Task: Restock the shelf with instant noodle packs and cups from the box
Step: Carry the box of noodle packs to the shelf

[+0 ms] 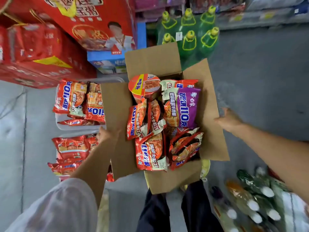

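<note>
The cardboard box [115, 104] sits open at the person's feet, flaps splayed, between the two hands: the left hand [107, 133] rests at the near edge of the left flap, its fingers mostly hidden behind the cardboard so I cannot tell if they curl on it, and the right hand [229, 120] lies against the outer edge of the right flap with fingers loosely spread, gripping nothing. Inside, just inward of both hands, lie the noodle packs [150, 149], a purple pack [188, 108] among the red ones, and one noodle cup [144, 86] at the far end. The packs look light, crinkly and slick, with brittle noodles inside, so I would pinch them by the flat sides and not squeeze. The cup seems stiffer but crushable; take it round the rim. Beyond the left fingers, shelf trays [80, 128] already hold more red packs
</note>
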`<state>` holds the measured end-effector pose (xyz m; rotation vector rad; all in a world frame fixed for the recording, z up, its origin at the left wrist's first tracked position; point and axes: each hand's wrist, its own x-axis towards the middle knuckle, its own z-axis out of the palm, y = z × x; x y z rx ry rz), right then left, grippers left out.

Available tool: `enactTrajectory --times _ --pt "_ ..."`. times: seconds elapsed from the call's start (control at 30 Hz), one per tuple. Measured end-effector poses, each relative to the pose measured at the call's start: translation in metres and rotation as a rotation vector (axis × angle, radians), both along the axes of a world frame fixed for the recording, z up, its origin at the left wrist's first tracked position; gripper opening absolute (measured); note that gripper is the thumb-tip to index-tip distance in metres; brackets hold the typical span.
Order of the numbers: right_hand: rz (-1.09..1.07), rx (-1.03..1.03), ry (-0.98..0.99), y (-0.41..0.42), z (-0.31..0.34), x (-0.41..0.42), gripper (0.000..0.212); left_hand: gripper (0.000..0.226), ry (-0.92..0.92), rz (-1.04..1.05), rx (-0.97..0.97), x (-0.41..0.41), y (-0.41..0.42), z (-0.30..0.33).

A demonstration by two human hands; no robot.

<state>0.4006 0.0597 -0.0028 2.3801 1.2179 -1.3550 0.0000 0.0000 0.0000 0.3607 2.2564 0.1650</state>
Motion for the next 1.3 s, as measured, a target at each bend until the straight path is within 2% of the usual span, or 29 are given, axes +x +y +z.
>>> enactTrajectory --times 0.1,0.17,0.23,0.27,0.33,0.43,0.53,0.6,0.87,1.3 --pt "-0.034 -0.066 0.011 0.002 -0.016 -0.001 0.068 0.067 -0.054 0.03 0.02 -0.004 -0.003 -0.013" --pt "-0.044 -0.101 0.037 0.004 -0.025 -0.004 0.048 0.062 -0.01 -0.042 -0.002 -0.009 -0.006 -0.023" --pt "0.017 -0.061 0.011 0.006 -0.031 -0.009 0.019 0.067 0.069 -0.129 -0.033 -0.016 -0.007 -0.028" --pt "0.06 -0.039 -0.01 0.008 -0.032 -0.012 0.019 0.062 0.091 -0.187 -0.04 -0.019 -0.006 -0.032" --pt "0.139 -0.041 -0.04 0.01 -0.037 -0.015 0.034 0.047 0.052 -0.263 -0.041 -0.025 -0.003 -0.039" --pt "0.224 -0.028 -0.052 0.01 -0.035 -0.02 0.034 0.052 -0.017 -0.331 -0.029 -0.019 -0.001 -0.046" --pt "0.296 -0.065 -0.089 0.011 -0.029 -0.026 0.03 0.049 0.083 -0.558 -0.101 0.001 0.002 -0.036" --pt "0.347 -0.052 -0.126 0.008 -0.022 -0.031 0.025 0.047 0.158 -0.615 -0.099 0.016 -0.001 -0.028" --pt "0.343 -0.055 -0.163 -0.014 0.019 -0.012 0.034 0.043 0.185 -0.681 -0.032 0.05 -0.014 0.019" --pt "0.259 -0.064 -0.181 -0.043 0.177 0.064 0.024 0.043 0.118 -0.803 -0.025 0.112 -0.004 0.167"
